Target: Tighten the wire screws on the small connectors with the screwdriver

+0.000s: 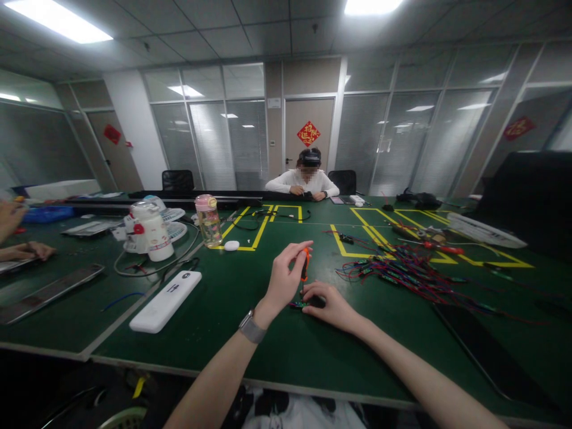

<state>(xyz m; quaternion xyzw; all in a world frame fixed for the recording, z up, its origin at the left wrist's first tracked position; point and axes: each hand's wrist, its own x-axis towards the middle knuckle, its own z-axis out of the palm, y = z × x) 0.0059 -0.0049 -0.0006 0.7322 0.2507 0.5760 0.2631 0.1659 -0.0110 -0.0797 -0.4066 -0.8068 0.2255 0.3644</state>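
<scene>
My left hand (286, 271) is closed around an orange and black screwdriver (305, 265), which stands nearly upright with its shaft pointing down. Below it, on the green tabletop, lies a small green circuit board (297, 305). My right hand (328, 304) rests on the table with its thumb and fingertips pinched at the board, beside the screwdriver's lower end. The exact contact of the tip is too small to make out. To the right spreads a heap of similar boards with red and blue wires (402, 274).
A white power bank (166, 301), a white bottle (154, 232) and a pink-lidded bottle (208, 220) stand to the left. A dark flat panel (482, 351) lies at right. One person (304, 179) sits opposite; another person's hands (33, 251) show at far left.
</scene>
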